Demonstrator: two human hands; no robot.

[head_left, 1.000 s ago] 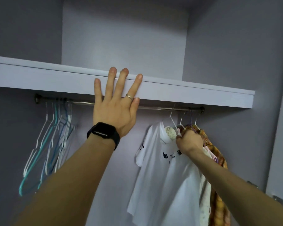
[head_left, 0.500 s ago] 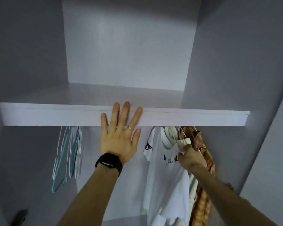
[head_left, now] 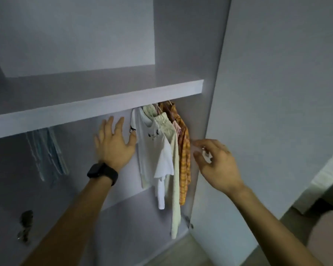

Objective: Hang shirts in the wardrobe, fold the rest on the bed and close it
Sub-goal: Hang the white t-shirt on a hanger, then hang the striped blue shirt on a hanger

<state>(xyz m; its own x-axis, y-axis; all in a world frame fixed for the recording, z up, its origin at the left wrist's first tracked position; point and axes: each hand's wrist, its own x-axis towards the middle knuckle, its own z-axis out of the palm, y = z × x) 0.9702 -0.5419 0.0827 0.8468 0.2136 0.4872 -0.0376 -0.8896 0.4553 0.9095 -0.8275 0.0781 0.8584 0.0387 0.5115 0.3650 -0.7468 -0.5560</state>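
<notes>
Under the shelf [head_left: 96, 110] of the wardrobe [head_left: 188, 54], just below the picture's centre, three garments hang pressed together: a white shirt [head_left: 150, 148], a cream top [head_left: 174, 169] and a plaid shirt [head_left: 185, 156], the plaid one nearest the side wall. At 9 o'clock of the white shirt the left hand [head_left: 113, 144], with a watch [head_left: 102, 173] on its wrist, is raised flat with fingers straight and spread. Its thumb lies by the sleeve, but blur hides whether they touch. At 3 o'clock of the plaid shirt the right hand [head_left: 217, 166] hovers with fingers loosely curled, holding nothing, its fingertips just beside the cloth. Bare hangers [head_left: 46, 152] hang at 9 o'clock of the left hand. The door [head_left: 277, 112] stands open at 3 o'clock.
</notes>
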